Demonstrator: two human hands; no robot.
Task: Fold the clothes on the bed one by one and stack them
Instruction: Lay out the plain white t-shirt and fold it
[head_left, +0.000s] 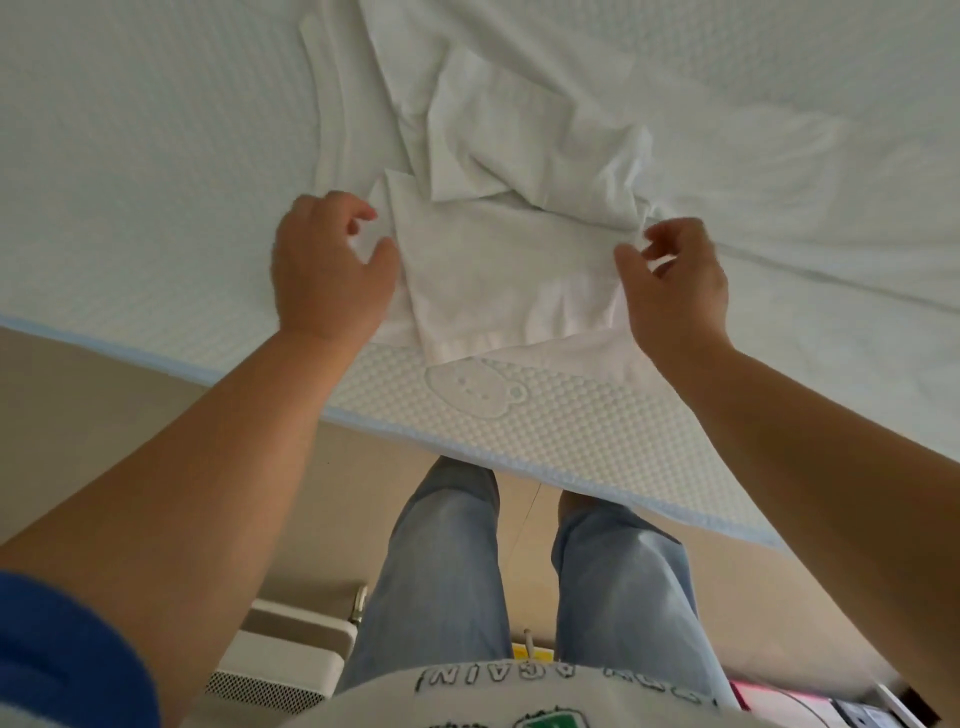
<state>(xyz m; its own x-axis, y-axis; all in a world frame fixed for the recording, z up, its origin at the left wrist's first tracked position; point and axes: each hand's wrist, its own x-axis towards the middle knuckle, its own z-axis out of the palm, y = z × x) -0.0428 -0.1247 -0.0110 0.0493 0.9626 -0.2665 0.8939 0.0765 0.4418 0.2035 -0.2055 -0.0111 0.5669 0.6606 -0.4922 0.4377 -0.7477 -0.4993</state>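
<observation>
A white garment (498, 260) lies partly folded on the white textured mattress (130, 182), near its front edge. Its loose upper part (467, 104) trails away toward the back of the bed, crumpled. My left hand (330, 270) is at the garment's left edge, fingers and thumb curled around a bit of the cloth. My right hand (678, 280) is at the right edge and pinches a bunched piece of the fabric between thumb and fingers. The folded section stretches flat between both hands.
The mattress edge with blue piping (363, 421) runs diagonally in front of me, with an embossed bear (472, 392) near it. Rumpled white bedding (805, 182) lies on the right. Below are beige floor, my jeans-clad legs (447, 571) and a white appliance (291, 654).
</observation>
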